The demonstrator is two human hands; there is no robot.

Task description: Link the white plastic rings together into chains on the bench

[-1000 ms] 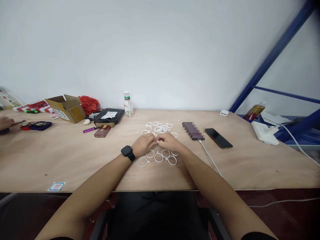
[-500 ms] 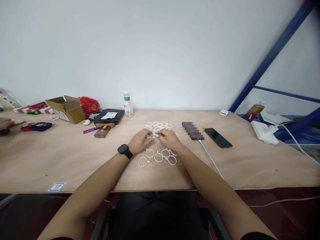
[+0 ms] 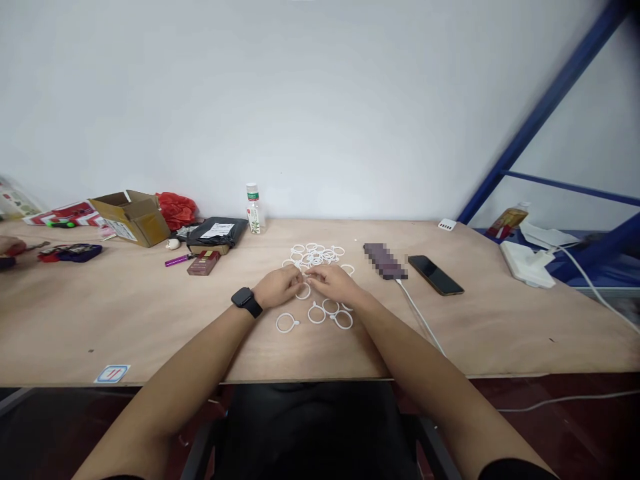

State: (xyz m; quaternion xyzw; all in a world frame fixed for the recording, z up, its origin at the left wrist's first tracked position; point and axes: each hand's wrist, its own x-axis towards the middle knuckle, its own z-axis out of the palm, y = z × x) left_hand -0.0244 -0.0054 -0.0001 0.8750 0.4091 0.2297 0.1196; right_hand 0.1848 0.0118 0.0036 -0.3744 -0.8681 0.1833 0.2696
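Between my hands is a white curtain ring (image 3: pixel 303 291) with its small tab end pointing away from me. My left hand (image 3: pixel 276 288), below a black watch, has its fingers closed at the ring's left side. My right hand (image 3: pixel 334 281) pinches at the tab end, where the fingertips hide the detail. Just beyond my fingers lies a heap of white rings (image 3: pixel 316 255). Nearer to me, several loose rings rest flat, among them a single ring (image 3: pixel 285 323) at the left and an overlapping one (image 3: pixel 343 320) at the right.
A blurred phone (image 3: pixel 385 261) on a white cable and a black phone (image 3: pixel 435 275) lie to the right. At left are a dark red box (image 3: pixel 203 263), a black parcel (image 3: pixel 218 230), a bottle (image 3: pixel 254 210) and an open carton (image 3: pixel 131 220). Another person's hand (image 3: pixel 11 245) shows far left.
My hands have come slightly nearer to me from the heap, uncovering more of it. The ring that lay flat just below them is now up between my fingers.
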